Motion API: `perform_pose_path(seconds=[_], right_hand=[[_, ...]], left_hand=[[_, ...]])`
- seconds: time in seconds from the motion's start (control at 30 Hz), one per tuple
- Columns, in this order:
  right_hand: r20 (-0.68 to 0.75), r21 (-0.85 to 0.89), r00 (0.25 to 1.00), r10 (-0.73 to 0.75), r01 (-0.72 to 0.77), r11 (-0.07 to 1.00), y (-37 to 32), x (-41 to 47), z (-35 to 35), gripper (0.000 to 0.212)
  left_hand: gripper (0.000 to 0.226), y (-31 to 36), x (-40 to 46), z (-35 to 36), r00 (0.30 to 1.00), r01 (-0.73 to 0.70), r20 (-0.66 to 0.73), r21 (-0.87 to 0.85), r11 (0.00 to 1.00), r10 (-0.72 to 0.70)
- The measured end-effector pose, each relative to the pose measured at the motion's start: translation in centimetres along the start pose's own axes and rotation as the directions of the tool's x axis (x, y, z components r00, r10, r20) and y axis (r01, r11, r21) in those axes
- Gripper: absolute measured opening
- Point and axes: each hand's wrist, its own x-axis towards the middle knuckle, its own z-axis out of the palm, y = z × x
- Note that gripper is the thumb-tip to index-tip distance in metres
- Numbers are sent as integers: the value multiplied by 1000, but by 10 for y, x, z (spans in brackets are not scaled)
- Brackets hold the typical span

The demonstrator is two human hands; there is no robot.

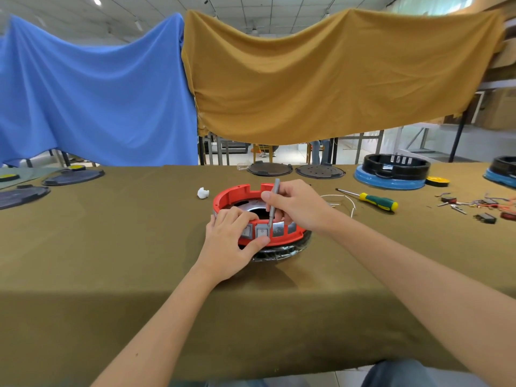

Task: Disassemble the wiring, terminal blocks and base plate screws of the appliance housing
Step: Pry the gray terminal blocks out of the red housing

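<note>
A round red appliance housing (237, 194) sits upside down on the olive table cloth, with a shiny metal base plate (251, 206) inside its ring. Grey terminal blocks (278, 229) line its near rim. My left hand (233, 241) grips that near rim, fingers curled over the top and thumb pressed below one block (262, 233). My right hand (296, 205) holds a thin grey screwdriver (273, 202) upright, its tip down beside that block. A loose white wire (344, 201) lies just right of the housing.
A green-and-yellow screwdriver (374, 200) lies to the right, with removed wires and small parts (474, 206) beyond it. A white plastic piece (203, 193) lies left of the housing. Dark round plates (269, 169) and black-and-blue housings (393, 171) stand along the far edge.
</note>
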Motion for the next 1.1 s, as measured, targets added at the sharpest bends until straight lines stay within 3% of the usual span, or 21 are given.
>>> perform_pose_path(seconds=[0.13,0.3,0.43,0.53,0.67,0.77,0.9,1.0,1.1], right_hand=[[-59,79,998,-30,35,996,4,-7,1,34],[-24,170,995,93,-87,982,1,-1,3,36],[24,107,989,145,-146,983,-5,5,1,38],[-101,81,993,58,-50,995,-7,-2,4,40],[-310,252,950,-36,119,961,-1,-25,8,31],[-357,175,931,-78,148,973,8,-43,18,22],[-376,90,924,-71,112,990,15,-52,37,14],[-340,123,940,-10,55,991,12,-46,52,25],[-342,90,940,16,15,996,13,-36,63,36]], left_hand=[[60,0,1,1,1000,-10,-17,7,1000,10],[60,-1,1,2,1000,-8,-13,11,1000,8],[60,-1,1,2,1000,-4,-18,0,1000,4],[57,-1,0,4,999,-7,-54,-4,1000,7],[55,1,0,6,995,-11,-95,67,998,17],[56,1,-1,8,988,20,-152,194,981,10],[58,1,0,8,966,169,-245,358,918,-82],[55,2,0,7,960,200,-257,364,910,-108],[46,3,-2,6,975,113,-216,323,940,-43]])
